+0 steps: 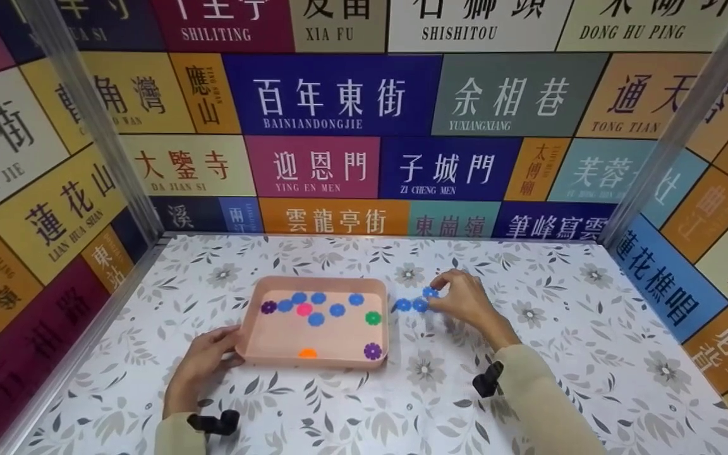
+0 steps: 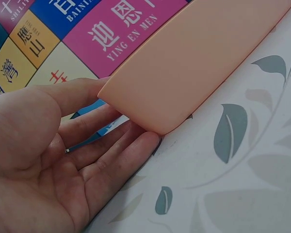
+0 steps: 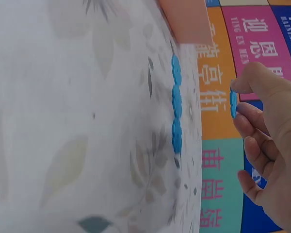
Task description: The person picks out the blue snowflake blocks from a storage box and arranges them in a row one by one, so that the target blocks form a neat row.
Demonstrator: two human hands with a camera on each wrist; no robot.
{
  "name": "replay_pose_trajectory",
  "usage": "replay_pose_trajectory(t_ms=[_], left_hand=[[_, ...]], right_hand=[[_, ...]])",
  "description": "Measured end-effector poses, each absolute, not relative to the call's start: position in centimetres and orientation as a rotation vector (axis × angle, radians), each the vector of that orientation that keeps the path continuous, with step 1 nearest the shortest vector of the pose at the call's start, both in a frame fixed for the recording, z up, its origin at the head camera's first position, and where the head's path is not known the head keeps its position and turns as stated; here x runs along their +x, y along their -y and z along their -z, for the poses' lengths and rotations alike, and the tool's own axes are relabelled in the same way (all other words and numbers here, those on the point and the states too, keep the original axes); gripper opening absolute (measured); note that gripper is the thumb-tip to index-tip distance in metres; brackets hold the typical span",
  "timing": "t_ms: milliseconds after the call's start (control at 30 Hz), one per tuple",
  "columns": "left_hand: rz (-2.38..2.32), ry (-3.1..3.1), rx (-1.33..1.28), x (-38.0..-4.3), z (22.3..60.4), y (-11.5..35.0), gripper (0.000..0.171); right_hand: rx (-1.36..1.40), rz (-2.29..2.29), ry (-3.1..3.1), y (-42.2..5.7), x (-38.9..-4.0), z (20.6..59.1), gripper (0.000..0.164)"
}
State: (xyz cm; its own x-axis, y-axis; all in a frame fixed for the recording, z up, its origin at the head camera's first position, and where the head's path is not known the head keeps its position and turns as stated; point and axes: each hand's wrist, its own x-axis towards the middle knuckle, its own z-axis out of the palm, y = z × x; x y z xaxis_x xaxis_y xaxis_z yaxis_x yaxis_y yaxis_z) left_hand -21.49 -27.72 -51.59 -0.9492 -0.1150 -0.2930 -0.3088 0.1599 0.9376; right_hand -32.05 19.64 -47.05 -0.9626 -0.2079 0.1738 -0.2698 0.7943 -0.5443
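Note:
My right hand (image 1: 463, 300) pinches a small blue flower-shaped piece (image 3: 233, 101) between thumb and fingertip, raised over the table in the right wrist view. Below it, three like blue flower pieces (image 3: 176, 102) lie in a row on the cloth, beside the tray's right end. My left hand (image 1: 207, 354) rests against the left end of the shallow pink tray (image 1: 313, 363), thumb at the rim and the other fingers low on the outer wall in the left wrist view. Inside the tray lie several blue pieces (image 1: 337, 310), a pink one (image 1: 304, 309), a green one (image 1: 373, 318), an orange one (image 1: 308, 353) and two purple ones (image 1: 373, 351).
A white cloth (image 1: 313, 417) with grey flowers and leaves covers the table. Panels with printed place names (image 1: 332, 95) rise behind it and on both sides. A dark wrist camera mount (image 1: 488, 379) sits at my right sleeve, another (image 1: 218, 422) at my left.

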Motion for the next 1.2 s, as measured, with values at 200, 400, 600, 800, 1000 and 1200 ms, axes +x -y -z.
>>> replay_pose_trajectory(t_ms=[200,400,600,800,1000,1200], left_hand=[[-1.926,-2.223,-0.455,-21.5,51.8,27.8,0.056],[-1.907,-2.223,-0.468,-21.6,52.0,28.0,0.058],[-1.88,-2.277,-0.434,-21.6,52.0,28.0,0.054],[-1.864,-2.285,-0.436,-21.7,51.9,27.9,0.055],[-1.892,-2.247,-0.447,-21.8,51.8,27.7,0.056],[-1.882,-2.247,-0.463,-21.9,51.8,27.8,0.056]], right_hand=[[0.326,-0.935,2.861,-22.2,-32.3,47.5,0.029],[0.261,-0.953,2.888,-23.9,-32.5,48.5,0.03],[0.235,-0.958,2.923,-24.7,-32.5,49.6,0.03],[0.23,-0.947,2.961,-24.5,-32.8,50.5,0.029],[0.214,-0.941,2.982,-24.3,-33.0,51.1,0.029],[0.195,-0.955,2.971,-24.2,-33.0,51.1,0.028]])
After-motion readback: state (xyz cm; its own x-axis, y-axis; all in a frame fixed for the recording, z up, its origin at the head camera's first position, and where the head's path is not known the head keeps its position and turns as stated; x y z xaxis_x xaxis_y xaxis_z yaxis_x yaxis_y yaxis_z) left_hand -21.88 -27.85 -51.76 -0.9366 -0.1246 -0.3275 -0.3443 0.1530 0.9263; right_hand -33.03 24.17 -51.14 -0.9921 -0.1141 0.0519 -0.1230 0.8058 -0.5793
